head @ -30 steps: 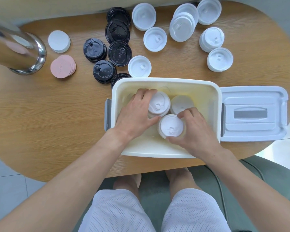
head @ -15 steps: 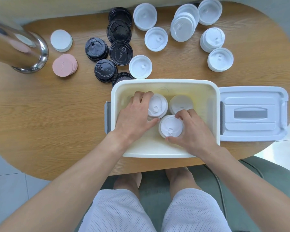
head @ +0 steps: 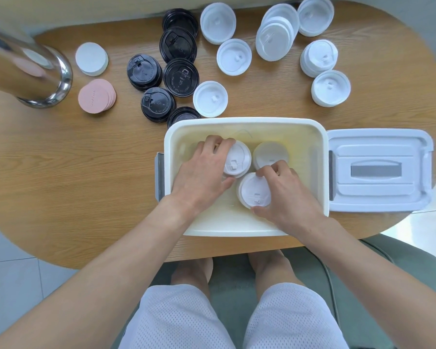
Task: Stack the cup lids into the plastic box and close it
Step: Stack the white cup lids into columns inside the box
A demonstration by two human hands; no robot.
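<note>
A cream plastic box (head: 244, 227) stands open at the table's near edge. Inside it, my left hand (head: 202, 172) grips a stack of white lids (head: 239, 159) at the back left. My right hand (head: 287, 195) grips a second white stack (head: 253, 191) nearer the front, thumb and fingers curled round its rim. A third white stack (head: 268, 152) stands free behind it. The box's grey-white cover (head: 378, 170) lies flat just right of the box. Several white lids (head: 234, 56) and black lids (head: 180, 78) are spread over the far half of the table.
A shiny metal cylinder (head: 28, 71) stands at the far left, with a white disc stack (head: 91, 58) and a pink disc stack (head: 96, 95) beside it. The wooden table (head: 73, 172) is oval. My knees and a grey-green seat show below its edge.
Both hands have stayed in the box on their stacks. The left stack has settled slightly toward the back left, and my right fingers have curled tighter over their stack.
</note>
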